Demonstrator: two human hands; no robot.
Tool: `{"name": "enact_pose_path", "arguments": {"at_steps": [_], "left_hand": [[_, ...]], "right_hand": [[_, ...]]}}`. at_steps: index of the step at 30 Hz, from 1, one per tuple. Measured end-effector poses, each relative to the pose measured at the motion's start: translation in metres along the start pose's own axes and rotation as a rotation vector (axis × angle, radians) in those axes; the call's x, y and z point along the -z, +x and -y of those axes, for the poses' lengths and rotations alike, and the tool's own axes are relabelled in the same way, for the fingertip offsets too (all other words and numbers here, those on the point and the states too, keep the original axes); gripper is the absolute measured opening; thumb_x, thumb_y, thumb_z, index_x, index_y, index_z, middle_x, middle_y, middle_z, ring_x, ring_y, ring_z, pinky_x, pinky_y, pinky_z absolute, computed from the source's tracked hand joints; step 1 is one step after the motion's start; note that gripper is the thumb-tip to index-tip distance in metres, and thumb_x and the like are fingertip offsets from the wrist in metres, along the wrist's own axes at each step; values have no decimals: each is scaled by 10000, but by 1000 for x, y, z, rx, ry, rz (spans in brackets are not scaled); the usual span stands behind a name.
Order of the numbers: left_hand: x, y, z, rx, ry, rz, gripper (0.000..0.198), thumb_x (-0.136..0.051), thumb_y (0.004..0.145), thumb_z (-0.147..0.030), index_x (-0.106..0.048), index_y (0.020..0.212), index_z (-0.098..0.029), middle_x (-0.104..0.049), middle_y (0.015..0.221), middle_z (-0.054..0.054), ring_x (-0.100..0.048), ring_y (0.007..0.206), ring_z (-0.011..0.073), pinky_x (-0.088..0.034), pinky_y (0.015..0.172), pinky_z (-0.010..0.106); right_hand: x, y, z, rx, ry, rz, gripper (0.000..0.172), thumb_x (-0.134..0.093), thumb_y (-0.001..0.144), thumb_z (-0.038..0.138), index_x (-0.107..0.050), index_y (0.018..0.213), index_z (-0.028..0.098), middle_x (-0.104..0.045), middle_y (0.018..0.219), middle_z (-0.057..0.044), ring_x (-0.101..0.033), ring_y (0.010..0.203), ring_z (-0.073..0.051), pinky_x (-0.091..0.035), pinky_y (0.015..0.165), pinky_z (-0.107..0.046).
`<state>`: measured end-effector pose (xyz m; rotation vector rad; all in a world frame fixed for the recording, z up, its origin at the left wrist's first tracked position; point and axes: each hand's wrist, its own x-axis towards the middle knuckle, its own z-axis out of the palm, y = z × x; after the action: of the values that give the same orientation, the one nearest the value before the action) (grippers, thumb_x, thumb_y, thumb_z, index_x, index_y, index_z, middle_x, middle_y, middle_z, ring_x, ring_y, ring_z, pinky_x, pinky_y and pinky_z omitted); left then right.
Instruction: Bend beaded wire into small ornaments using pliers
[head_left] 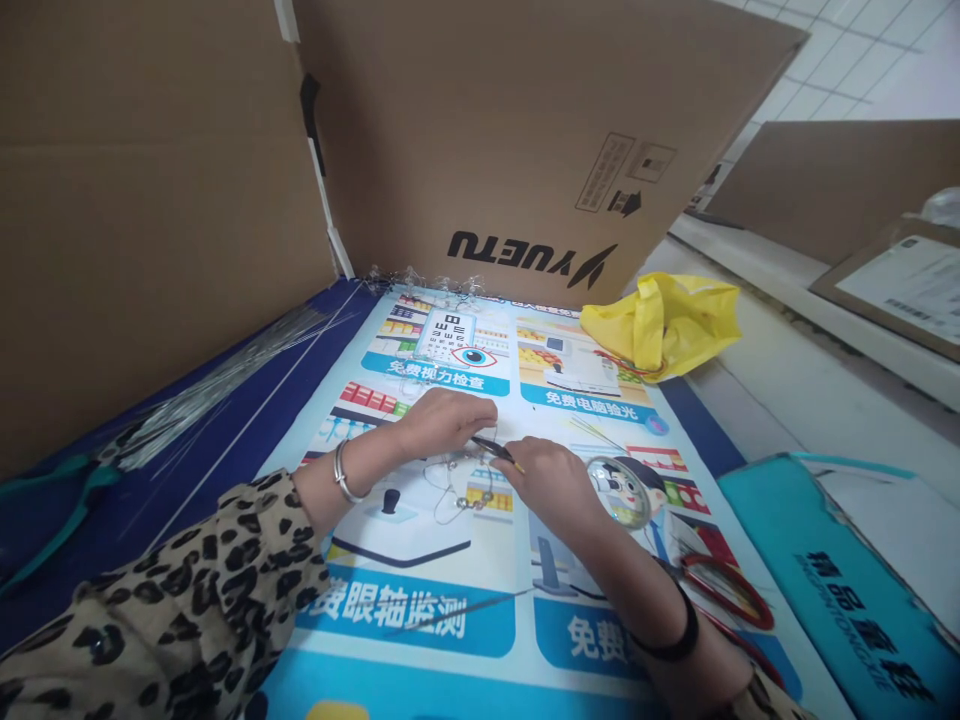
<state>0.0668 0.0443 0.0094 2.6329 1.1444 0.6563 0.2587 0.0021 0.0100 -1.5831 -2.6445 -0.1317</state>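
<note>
My left hand [442, 422] is closed over the poster-covered table, thumb and fingertips pinched together at a thin wire. Below the fingertips lies a loop of fine wire strung with small shiny beads [476, 497]. My right hand [556, 490] is closed around a slim dark tool [495, 449] with a yellow end. The tool's far end reaches the left fingertips. Its exact kind is hard to make out, since the right fingers hide part of it. Beside the right hand sits a round clear dish [622, 493] with small shiny pieces in it.
Cardboard panels [480, 130] wall off the back and left. Cut wires [247, 375] and a teal-handled tool [67, 500] lie left; clear beaded pieces [431, 283] lie behind. At right are a yellow bag [667, 325], a red-handled tool [731, 590] and a teal box [832, 590].
</note>
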Motion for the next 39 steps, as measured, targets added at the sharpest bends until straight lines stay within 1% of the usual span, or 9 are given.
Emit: {"name": "enact_pose_path", "arguments": {"at_steps": [4, 7, 12, 16, 18, 21, 29, 35, 39], "left_hand": [[-1, -2, -3, -57, 55, 10, 257, -351, 883, -237, -605, 854, -227, -651, 789, 20, -560, 726, 156, -347, 624, 250], [-3, -3, -2, -87, 65, -29, 234, -378, 869, -214, -612, 851, -220, -651, 762, 21, -568, 710, 153, -366, 614, 246], [-7, -3, 8, -28, 97, -206, 219, -393, 889, -276, -598, 873, -203, -667, 803, 11, -597, 733, 141, -407, 616, 227], [-6, -3, 14, -7, 123, -244, 215, -402, 891, -276, -598, 857, -194, -650, 802, 13, -592, 754, 133, -421, 632, 218], [-5, -4, 14, -18, 123, -234, 204, -410, 885, -254, -602, 849, -192, -638, 799, 16, -584, 753, 129, -424, 634, 216], [-5, -5, 10, -35, 129, -211, 190, -420, 877, -230, -605, 854, -193, -631, 810, 19, -576, 753, 130, -424, 639, 221], [-7, -5, 5, 4, 36, -131, 216, -390, 896, -270, -594, 902, -198, -643, 875, 21, -585, 816, 140, -420, 668, 229], [0, -12, 4, 128, -82, -22, 230, -351, 902, -286, -562, 934, -201, -627, 916, 17, -566, 825, 147, -411, 697, 256], [6, -20, -1, 123, -50, 73, 163, -440, 840, -285, -566, 857, -183, -587, 860, 36, -524, 821, 173, -400, 694, 280]], "right_hand": [[4, 0, 0, -29, 21, 61, 260, -423, 873, 420, -603, 835, 237, -640, 800, -24, -581, 708, -164, -298, 564, -262], [3, 0, -1, -22, 24, 60, 267, -417, 878, 411, -603, 829, 227, -636, 791, -29, -579, 709, -161, -308, 580, -262], [0, 0, -5, 13, 37, -34, 260, -431, 874, 399, -608, 882, 209, -628, 839, -43, -559, 793, -176, -339, 694, -280], [-2, 0, -10, -38, 105, -138, 269, -428, 873, 405, -608, 891, 205, -615, 828, -36, -541, 807, -172, -339, 721, -277], [-2, 0, -12, -78, 131, -170, 280, -423, 874, 409, -606, 883, 196, -610, 815, -41, -536, 814, -174, -341, 720, -271], [-2, 1, -14, -102, 144, -153, 285, -425, 870, 419, -603, 858, 196, -604, 796, -41, -536, 799, -174, -343, 697, -263], [-2, -1, -14, -84, 116, -107, 270, -431, 873, 406, -604, 829, 203, -611, 789, -31, -554, 762, -154, -341, 641, -242], [-11, -10, -23, -39, 79, -183, 261, -452, 869, 392, -618, 874, 190, -617, 786, -44, -548, 764, -164, -331, 663, -256], [-13, -17, -24, 1, 24, -240, 262, -458, 868, 387, -619, 874, 180, -605, 756, -43, -526, 749, -168, -311, 665, -269]]}}
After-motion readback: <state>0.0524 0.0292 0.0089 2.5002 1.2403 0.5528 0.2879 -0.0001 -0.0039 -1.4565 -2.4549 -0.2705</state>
